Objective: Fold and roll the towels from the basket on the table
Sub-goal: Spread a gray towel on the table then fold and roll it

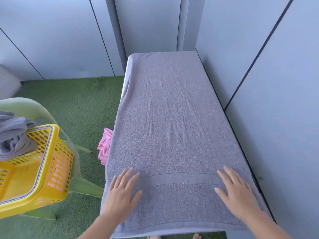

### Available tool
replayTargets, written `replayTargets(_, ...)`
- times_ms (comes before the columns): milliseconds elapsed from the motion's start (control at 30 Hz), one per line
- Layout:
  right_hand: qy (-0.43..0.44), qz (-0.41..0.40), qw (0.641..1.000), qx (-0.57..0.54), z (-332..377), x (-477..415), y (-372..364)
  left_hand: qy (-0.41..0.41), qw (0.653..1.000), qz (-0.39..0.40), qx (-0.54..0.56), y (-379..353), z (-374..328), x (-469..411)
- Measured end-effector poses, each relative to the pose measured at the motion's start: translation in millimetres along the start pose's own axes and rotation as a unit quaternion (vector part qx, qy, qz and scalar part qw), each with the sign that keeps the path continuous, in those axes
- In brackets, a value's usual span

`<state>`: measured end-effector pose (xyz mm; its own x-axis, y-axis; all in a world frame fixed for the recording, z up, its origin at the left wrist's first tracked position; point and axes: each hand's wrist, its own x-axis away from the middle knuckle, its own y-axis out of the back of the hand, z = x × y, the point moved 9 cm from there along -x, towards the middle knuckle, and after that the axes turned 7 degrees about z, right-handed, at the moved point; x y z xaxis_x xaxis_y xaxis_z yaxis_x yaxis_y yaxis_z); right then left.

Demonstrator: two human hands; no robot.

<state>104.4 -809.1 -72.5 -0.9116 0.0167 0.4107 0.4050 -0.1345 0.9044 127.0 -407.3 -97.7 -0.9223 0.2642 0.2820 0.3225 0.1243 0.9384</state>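
Note:
A large grey towel (pixel 172 121) lies spread flat along the narrow table (pixel 127 73), covering almost all of it. My left hand (pixel 120 194) lies flat with straight fingers on the towel's near left part. My right hand (pixel 238 194) lies flat on the near right part, beside the woven band. A yellow basket (pixel 51 169) stands at the left on a pale green chair (pixel 72 149), with crumpled grey towels (pixel 13 133) hanging over its far rim.
A pink cloth (pixel 104 147) hangs beside the table's left edge over the green turf floor (pixel 77 104). Grey wall panels (pixel 276 83) close in the table's right side and far end. Bare toes (pixel 196 236) show under the near edge.

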Motion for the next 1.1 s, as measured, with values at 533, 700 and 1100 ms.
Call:
replayTargets(533,0.041,-0.012,0.999,0.019,-40,-106,13,0.06,0.997,0.043,-0.028,27,39,-102)
replayTargets(700,-0.06,-0.02,0.998,0.02,-80,-142,41,0.14,0.99,0.023,-0.02,51,59,-118)
replayTargets(1100,0.152,-0.014,0.987,0.05,50,-141,4,-0.001,0.998,0.045,-0.035,11,-69,-158)
